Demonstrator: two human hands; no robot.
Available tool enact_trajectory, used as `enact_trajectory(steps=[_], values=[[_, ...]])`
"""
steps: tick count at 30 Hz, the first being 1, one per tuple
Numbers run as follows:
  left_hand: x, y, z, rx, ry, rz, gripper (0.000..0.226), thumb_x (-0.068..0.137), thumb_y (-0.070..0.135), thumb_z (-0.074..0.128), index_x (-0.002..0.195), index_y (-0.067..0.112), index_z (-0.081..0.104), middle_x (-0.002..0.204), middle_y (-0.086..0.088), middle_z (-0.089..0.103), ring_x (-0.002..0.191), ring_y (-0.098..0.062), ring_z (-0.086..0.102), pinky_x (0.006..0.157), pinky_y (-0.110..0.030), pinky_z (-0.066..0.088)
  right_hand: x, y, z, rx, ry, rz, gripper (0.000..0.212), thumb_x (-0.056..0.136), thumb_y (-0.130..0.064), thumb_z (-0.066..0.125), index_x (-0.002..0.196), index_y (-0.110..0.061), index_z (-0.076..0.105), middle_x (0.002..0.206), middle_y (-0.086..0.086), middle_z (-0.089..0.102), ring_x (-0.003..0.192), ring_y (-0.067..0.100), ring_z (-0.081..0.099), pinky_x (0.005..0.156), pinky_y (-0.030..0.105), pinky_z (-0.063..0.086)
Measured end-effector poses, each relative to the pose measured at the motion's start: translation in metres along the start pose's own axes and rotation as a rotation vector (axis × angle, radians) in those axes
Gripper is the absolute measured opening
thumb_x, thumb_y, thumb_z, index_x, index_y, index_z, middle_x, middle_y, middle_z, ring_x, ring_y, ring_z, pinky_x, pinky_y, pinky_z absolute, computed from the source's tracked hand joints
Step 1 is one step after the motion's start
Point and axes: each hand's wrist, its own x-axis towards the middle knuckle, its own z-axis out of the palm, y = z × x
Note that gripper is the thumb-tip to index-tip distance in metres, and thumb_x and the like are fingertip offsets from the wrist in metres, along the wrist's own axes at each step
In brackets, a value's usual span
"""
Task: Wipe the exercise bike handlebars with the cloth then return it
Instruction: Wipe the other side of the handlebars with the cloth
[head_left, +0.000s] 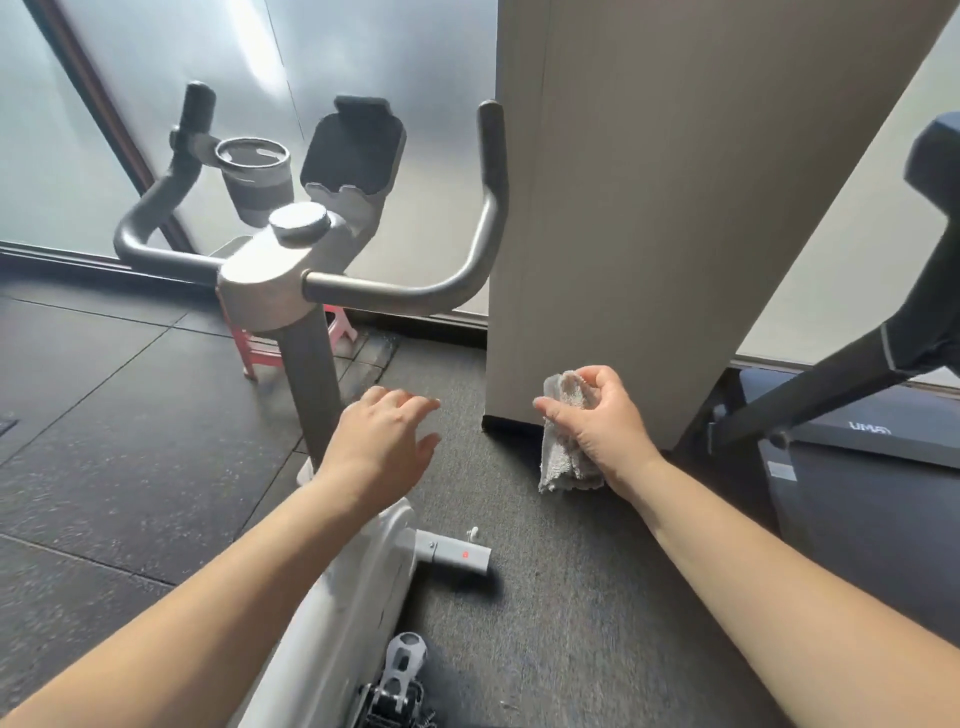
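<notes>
The right hand (602, 426) holds the gray cloth (563, 441) with fingers curled around it, low beside the bike's handlebars (415, 296), while the left hand (384, 441) has its fingers spread, holding nothing.

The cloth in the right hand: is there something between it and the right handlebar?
Nothing visible. The cloth, held by the right hand, hangs below the right handlebar, with only floor behind the gap; the beige pillar stands beside.
</notes>
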Motion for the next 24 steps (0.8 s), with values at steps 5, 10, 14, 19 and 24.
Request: enact_trajectory(steps=[5, 10, 14, 19, 24], values=[[-0.029, 0.029, 0.029, 0.077, -0.195, -0.064, 0.057, 0.089, 0.042, 0.051, 0.141, 0.029, 0.033, 0.142, 0.003, 0.045, 0.131, -0.023, 0.035, 0.103, -0.042, 0.035, -0.021, 0.018, -0.025, -0.252, 0.018, -0.051, 0.033, 0.077, -0.013, 0.072, 0.102, -0.018, 0.051, 0.101, 0.0, 0.062, 0.092, 0.02, 0.059, 0.079, 0.025, 0.041], [-0.059, 0.049, 0.044, 0.159, -0.251, -0.032, 0.061, 0.09, 0.044, 0.047, 0.144, 0.026, 0.025, 0.144, 0.003, 0.042, 0.134, -0.022, 0.031, 0.108, -0.041, 0.026, -0.05, 0.024, -0.039, -0.337, -0.004, -0.092, 0.023, 0.083, -0.009, 0.058, 0.101, -0.02, 0.05, 0.098, -0.001, 0.06, 0.089, 0.019, 0.055, 0.076, 0.023, 0.037], [-0.081, 0.055, 0.051, 0.158, -0.278, -0.007, 0.063, 0.091, 0.043, 0.046, 0.145, 0.025, 0.021, 0.146, 0.004, 0.039, 0.136, -0.021, 0.028, 0.112, -0.04, 0.02, -0.076, 0.027, -0.042, -0.37, 0.017, -0.114, 0.021, 0.086, -0.01, 0.054, 0.104, -0.019, 0.051, 0.1, -0.002, 0.058, 0.089, 0.017, 0.053, 0.076, 0.022, 0.035], [-0.124, 0.055, 0.054, 0.157, -0.312, 0.035, 0.066, 0.092, 0.042, 0.045, 0.147, 0.023, 0.015, 0.149, 0.0, 0.036, 0.137, -0.023, 0.028, 0.112, -0.041, 0.019, -0.114, 0.034, -0.043, -0.402, 0.089, -0.114, 0.02, 0.085, -0.012, 0.055, 0.102, -0.02, 0.053, 0.097, -0.001, 0.06, 0.086, 0.019, 0.055, 0.073, 0.023, 0.036], [-0.158, 0.051, 0.055, 0.182, -0.291, 0.037, 0.066, 0.091, 0.045, 0.044, 0.146, 0.02, 0.018, 0.146, -0.002, 0.04, 0.134, -0.025, 0.032, 0.109, -0.043, 0.022, -0.148, 0.043, -0.044, -0.471, 0.106, -0.098, 0.02, 0.086, -0.013, 0.054, 0.104, -0.022, 0.051, 0.099, -0.002, 0.059, 0.085, 0.019, 0.055, 0.069, 0.024, 0.037]])
